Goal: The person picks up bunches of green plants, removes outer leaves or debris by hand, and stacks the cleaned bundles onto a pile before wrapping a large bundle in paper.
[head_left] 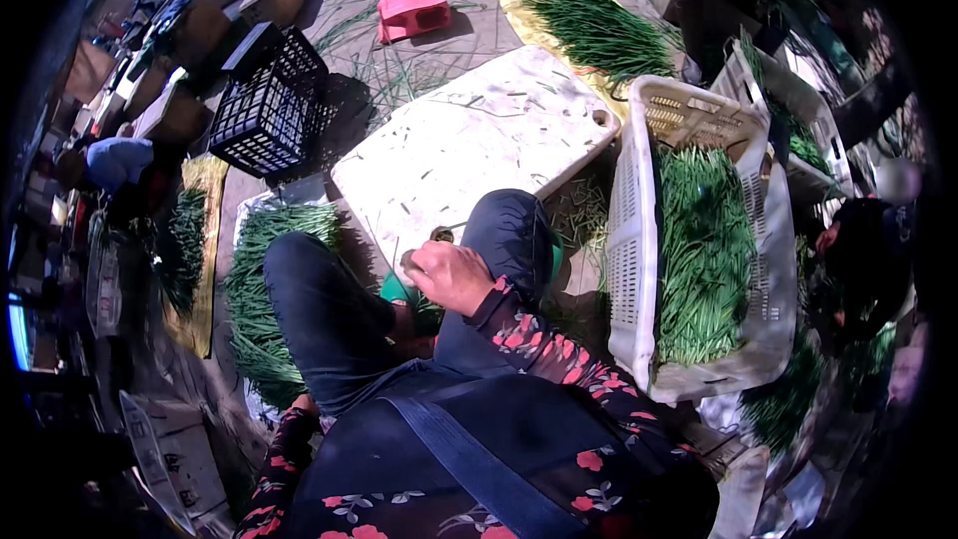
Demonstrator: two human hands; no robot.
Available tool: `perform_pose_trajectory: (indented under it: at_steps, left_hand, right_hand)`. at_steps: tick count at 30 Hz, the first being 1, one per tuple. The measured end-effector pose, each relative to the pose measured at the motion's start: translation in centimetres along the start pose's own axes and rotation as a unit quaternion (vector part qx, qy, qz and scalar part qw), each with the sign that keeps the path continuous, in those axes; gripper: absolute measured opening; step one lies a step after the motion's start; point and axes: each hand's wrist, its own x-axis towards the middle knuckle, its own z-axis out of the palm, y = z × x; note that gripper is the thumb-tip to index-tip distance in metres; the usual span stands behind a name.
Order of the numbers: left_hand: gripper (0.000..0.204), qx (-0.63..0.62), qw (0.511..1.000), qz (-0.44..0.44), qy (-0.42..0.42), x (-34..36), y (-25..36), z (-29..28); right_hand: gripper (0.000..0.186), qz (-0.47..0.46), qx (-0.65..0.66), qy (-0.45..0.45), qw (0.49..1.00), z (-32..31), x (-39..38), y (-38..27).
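My right hand (454,277) is closed in front of my knees, near the close end of a white board (479,140). A small pale thing shows at its fingertips, too little to name. My left hand (305,403) is low beside my left thigh, next to a pile of long green stalks like chives (264,309). Only a bit of it shows past the sleeve, and its fingers are hidden. The board lies flat on the ground, with short cut green bits scattered over it.
To the right stands a white slatted crate (626,269) filled with green stalks. A black crate (261,105) and a red plastic container (414,14) lie beyond the board. More stalks (599,30) rest on yellow sacking. Other people (120,160) sit around the edges.
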Motion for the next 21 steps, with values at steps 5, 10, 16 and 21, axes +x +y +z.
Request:
perform_pose_trajectory:
  at_steps: [5, 10, 16, 21]
  left_hand:
    - [0.029, -0.250, 0.935, -0.189, 0.164, -1.3, -7.8, 8.7]
    - [0.036, -0.334, 0.872, -0.346, 0.091, -2.1, -13.3, 19.2]
    - [0.035, -0.432, 0.823, -0.369, -0.025, 1.9, -14.6, 26.4]
    - [0.039, -0.438, 0.810, -0.391, -0.002, 8.9, -14.7, 23.8]
  right_hand:
    - [0.017, -0.023, -0.023, -0.140, 0.990, 0.4, 1.8, 0.6]
    - [0.014, -0.008, -0.009, -0.231, 0.973, 4.1, 9.4, -1.6]
    - [0.018, 0.003, -0.043, -0.340, 0.939, 14.2, 20.2, 0.3]
    - [0.020, 0.043, -0.070, -0.388, 0.918, 21.5, 24.2, 4.2]
